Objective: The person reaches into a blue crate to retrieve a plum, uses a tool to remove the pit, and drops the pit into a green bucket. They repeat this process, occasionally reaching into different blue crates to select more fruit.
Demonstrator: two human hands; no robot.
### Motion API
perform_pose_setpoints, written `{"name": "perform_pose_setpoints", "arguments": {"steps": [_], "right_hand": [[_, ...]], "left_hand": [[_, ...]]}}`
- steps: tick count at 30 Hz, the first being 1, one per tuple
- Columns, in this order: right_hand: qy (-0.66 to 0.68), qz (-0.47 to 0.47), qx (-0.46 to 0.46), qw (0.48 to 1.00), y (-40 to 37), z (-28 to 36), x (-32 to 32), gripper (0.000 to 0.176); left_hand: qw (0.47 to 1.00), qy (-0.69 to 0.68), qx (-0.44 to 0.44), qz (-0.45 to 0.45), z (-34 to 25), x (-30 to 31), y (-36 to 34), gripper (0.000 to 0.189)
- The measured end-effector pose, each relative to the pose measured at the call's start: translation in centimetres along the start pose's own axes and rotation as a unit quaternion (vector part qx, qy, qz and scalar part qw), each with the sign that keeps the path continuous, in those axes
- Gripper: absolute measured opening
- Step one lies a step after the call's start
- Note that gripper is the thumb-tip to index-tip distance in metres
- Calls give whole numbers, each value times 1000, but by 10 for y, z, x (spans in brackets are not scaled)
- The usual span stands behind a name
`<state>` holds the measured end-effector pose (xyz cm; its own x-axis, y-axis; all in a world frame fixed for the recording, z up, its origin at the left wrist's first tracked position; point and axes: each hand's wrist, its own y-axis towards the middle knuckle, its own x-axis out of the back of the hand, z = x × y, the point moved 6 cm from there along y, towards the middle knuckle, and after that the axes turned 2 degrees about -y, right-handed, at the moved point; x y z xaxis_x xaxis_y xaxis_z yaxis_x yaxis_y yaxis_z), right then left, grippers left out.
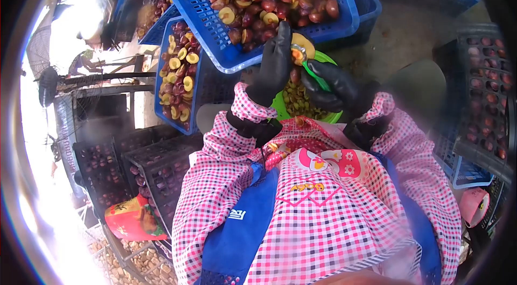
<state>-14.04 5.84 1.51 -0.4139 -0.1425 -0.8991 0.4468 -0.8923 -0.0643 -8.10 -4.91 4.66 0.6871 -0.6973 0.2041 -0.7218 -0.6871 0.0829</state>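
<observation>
Both my hands wear black gloves and meet over a green basin (279, 106) that holds plum stones and scraps. My left hand (273, 64) is closed at the side of a halved plum (305, 43), its yellow cut face showing. In my right hand (331, 84) is a green-handled pitting spoon (318, 76). Its metal head touches the stone hollow of the plum half. Just beyond my hands, a blue crate (215, 50) tilts toward me, full of red plum halves (269, 4). My gloves partly hide the basin.
Another blue crate (196, 103) of plum halves stands at the left. Black crates (161, 177) of dark fruit are at lower left, beside a red and yellow bag (132, 219). At the right stands a dark crate (468, 145) of plums, with a pink container (475, 208) below it.
</observation>
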Motion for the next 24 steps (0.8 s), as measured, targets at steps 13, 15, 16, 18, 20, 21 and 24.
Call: {"name": "perform_pose_setpoints", "arguments": {"steps": [13,15,16,18,20,21,24], "right_hand": [[-571,-329,285,697,6,33,24,52],[-622,-357,268,643,6,32,23,57],[-629,-366,249,639,7,32,25,59],[-637,-374,229,634,8,28,26,61],[-612,-348,271,657,11,24,18,55],[-613,-336,274,660,15,20,14,55],[-617,-333,283,654,14,7,13,47]], "left_hand": [[994,104,-37,26,32,14,-19,62],[987,-142,51,-53,55,9,-20,52],[908,-376,134,-126,74,6,-24,45],[879,-427,150,-151,52,-4,-24,43],[848,-474,150,-181,48,-4,-24,47],[855,-464,140,-184,53,-1,-27,52],[867,-424,136,-226,84,21,-34,56]]}}
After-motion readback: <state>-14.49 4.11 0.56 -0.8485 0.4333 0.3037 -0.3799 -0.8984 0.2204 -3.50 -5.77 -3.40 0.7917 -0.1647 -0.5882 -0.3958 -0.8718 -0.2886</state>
